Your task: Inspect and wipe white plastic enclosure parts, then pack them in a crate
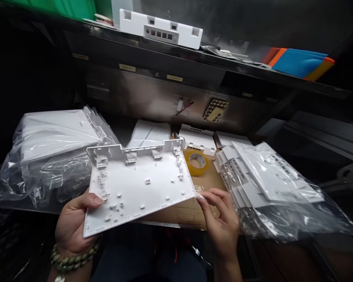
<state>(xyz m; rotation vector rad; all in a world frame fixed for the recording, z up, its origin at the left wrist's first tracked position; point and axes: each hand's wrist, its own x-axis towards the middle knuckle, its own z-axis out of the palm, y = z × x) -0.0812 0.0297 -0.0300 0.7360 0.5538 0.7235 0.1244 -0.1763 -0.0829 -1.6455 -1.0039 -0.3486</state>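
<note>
A white plastic housing cover (153, 188) is tilted toward me, its inner side with clips and small posts facing up. My left hand (76, 217) grips its left edge, thumb on the inner face and the other fingers underneath. At the cover's right corner, my right hand (220, 213) is closed in a pinch. A small whitish bit shows at those fingertips; I cannot tell whether it is a separate piece or part of the corner. Just behind the cover lies a roll of yellow tape (205, 166) on a cardboard sheet (170, 215).
Bagged white covers (55, 129) are stacked at left, and bagged white panels with port openings (270, 176) at right. More white housings (197, 137) stand behind the tape. Above runs a shelf bearing a white housing (161, 29) and a blue-orange object (300, 62).
</note>
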